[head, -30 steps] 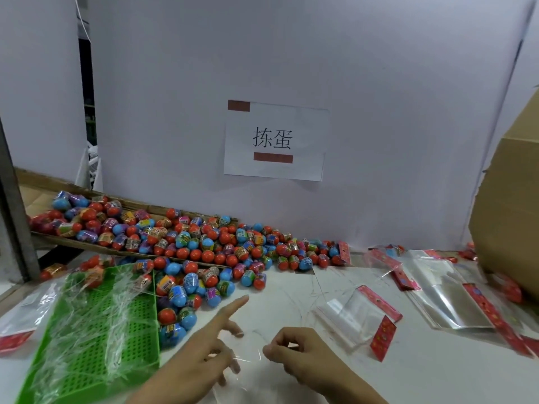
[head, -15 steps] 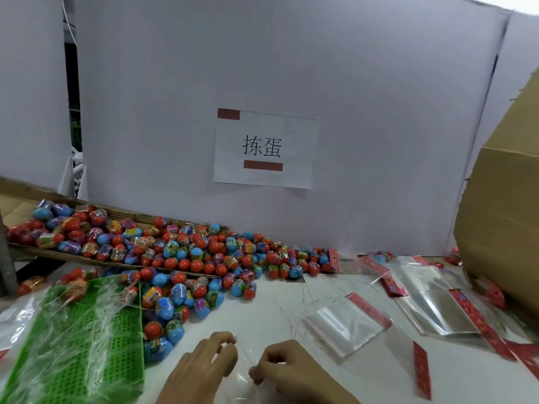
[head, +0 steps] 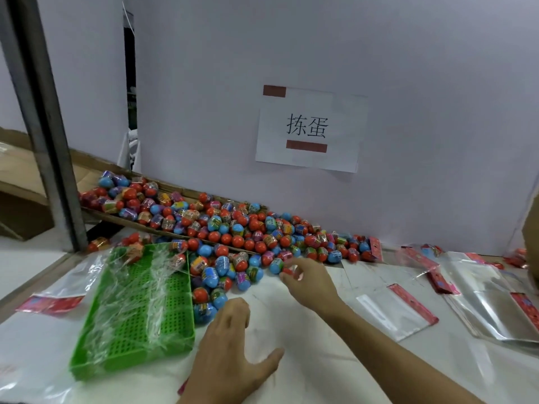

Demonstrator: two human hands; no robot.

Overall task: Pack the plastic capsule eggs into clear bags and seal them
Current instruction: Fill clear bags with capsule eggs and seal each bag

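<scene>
Several red, blue and purple capsule eggs [head: 233, 225] spill from a cardboard chute onto the white table [head: 335, 368]. My right hand [head: 312, 282] reaches to the near edge of the pile, and its fingertips pinch a red egg [head: 289, 270] next to a blue one. Lower down, my left hand [head: 233, 351] lies spread and flat on the table, thumb out to the right. A clear film seems to lie under it but is hard to make out. A clear bag with a red header strip [head: 396, 312] lies flat to the right of my right arm.
A green perforated tray [head: 137, 304] covered in crinkled plastic sits left of my hands. More clear bags [head: 490, 301] are stacked at the right, and one [head: 55, 295] lies at the left. A metal post [head: 43, 126] stands far left; a cardboard box [head: 532, 228] is at the right edge.
My right hand has left the film near my left hand and reached forward to the egg pile, closing on a red egg. My left hand has opened flat. The camera has swung left.
</scene>
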